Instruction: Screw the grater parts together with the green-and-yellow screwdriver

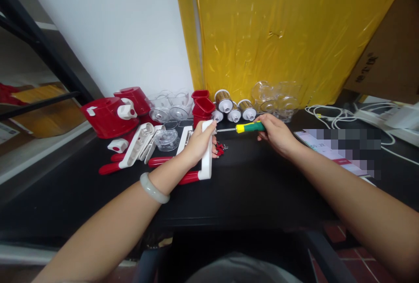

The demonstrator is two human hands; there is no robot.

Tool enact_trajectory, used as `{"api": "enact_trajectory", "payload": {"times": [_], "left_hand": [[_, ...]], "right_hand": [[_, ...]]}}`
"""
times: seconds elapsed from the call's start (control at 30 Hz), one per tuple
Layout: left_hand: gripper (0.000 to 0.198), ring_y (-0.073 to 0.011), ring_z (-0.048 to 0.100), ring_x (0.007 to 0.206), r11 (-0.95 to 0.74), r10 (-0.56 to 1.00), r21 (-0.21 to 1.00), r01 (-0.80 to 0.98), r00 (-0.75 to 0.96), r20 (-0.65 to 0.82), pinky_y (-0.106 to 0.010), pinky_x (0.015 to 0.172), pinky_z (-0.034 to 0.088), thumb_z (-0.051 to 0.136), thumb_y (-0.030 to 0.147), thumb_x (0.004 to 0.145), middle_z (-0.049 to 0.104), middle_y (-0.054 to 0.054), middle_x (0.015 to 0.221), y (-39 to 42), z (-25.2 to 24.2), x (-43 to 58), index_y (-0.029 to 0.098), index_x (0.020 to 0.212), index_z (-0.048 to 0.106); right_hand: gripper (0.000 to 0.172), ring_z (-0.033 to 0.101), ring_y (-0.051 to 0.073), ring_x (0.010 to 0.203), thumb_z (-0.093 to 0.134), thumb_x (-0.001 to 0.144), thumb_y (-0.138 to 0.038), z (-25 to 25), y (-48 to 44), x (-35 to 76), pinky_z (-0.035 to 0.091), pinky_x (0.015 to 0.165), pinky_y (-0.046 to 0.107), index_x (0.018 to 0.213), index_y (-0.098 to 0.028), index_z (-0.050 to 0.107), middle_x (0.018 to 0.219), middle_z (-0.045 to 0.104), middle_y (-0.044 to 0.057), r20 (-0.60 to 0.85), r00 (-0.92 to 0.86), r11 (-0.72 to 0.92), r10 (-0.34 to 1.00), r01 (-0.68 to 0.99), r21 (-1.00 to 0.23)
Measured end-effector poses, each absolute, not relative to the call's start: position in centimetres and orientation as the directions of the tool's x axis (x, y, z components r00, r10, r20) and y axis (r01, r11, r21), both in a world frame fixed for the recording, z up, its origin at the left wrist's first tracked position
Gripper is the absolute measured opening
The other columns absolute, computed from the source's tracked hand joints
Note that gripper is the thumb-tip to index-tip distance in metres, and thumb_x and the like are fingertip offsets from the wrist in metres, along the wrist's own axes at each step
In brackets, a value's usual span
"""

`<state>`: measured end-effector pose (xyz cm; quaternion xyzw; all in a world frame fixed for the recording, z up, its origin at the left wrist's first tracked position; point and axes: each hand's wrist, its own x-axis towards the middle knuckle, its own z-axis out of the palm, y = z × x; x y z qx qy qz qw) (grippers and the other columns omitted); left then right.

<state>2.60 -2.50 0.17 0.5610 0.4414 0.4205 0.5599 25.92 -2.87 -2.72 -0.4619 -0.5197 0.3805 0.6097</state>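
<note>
My left hand (pixel 200 143) is closed around a white crank handle (pixel 206 161) with a red grip, held up over the black table. In my right hand (pixel 273 130) is a screwdriver (pixel 250 127) with a green and yellow handle. Its metal shaft points left, and the tip meets the upper end of the crank handle by my left fingers; the exact contact is hidden. Small red parts (pixel 221 149) lie on the table just beyond my left fingertips. Left of that hand rest more white crank handles (pixel 139 145) with red grips.
Red housings (pixel 109 117) and clear plastic parts (pixel 170 104) stand at the back left. Red chutes (pixel 203 107) and metal grater drums (pixel 224 101) line the wall, with clear cups (pixel 276 100) beside them. A phone-like screen (pixel 330 150) and white cables (pixel 330 115) lie right.
</note>
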Motion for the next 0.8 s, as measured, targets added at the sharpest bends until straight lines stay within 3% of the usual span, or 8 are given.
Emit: {"api": "enact_trajectory", "payload": {"times": [0.23,0.43,0.67,0.8], "left_hand": [[0.038,-0.0115,0.052,0.040,0.008,0.965,1.000,0.025,0.260,-0.014,-0.026,0.038,0.053,0.061,0.056,0.090,0.054,0.007,0.063,-2.39,0.11,2.55,0.026,0.104,0.043],[0.040,-0.0112,0.052,0.040,0.008,0.964,1.000,0.024,0.267,-0.014,-0.026,0.038,0.053,0.063,0.058,0.089,0.054,0.007,0.064,-2.37,-0.01,2.52,0.026,0.103,0.043],[0.046,-0.0114,0.052,0.040,0.008,0.962,1.000,0.010,0.273,-0.010,-0.026,0.037,0.052,0.064,0.064,0.086,0.054,0.007,0.063,-2.39,0.02,2.54,0.026,0.102,0.044],[0.056,-0.0110,0.051,0.040,0.042,0.954,0.998,-0.053,0.300,-0.024,-0.026,0.039,0.053,0.052,0.078,0.085,0.054,0.006,0.062,-2.58,0.29,2.62,0.024,0.097,0.047]], "right_hand": [[0.037,0.042,0.009,0.053,0.074,0.076,-0.054,-2.63,-3.00,25.82,0.048,0.053,0.026,0.088,-0.023,0.059,0.068,0.048,-0.005,0.255,0.172,0.271,0.952,-0.080,-0.959],[0.026,0.049,0.009,0.062,0.072,0.076,-0.041,-2.36,-3.11,25.64,0.048,0.055,0.025,0.088,-0.023,0.058,0.089,0.055,-0.001,0.211,0.192,0.245,0.958,-0.176,-0.953],[0.021,0.048,0.010,0.062,0.066,0.076,-0.034,-2.23,-3.17,25.74,0.049,0.057,0.027,0.091,-0.024,0.056,0.085,0.052,-0.002,0.220,0.160,0.250,0.962,-0.207,-0.946],[0.018,0.048,0.011,0.060,0.065,0.075,-0.034,-2.24,-2.97,25.84,0.049,0.055,0.027,0.088,-0.024,0.056,0.085,0.053,-0.001,0.224,0.191,0.262,0.956,-0.207,-0.942]]}}
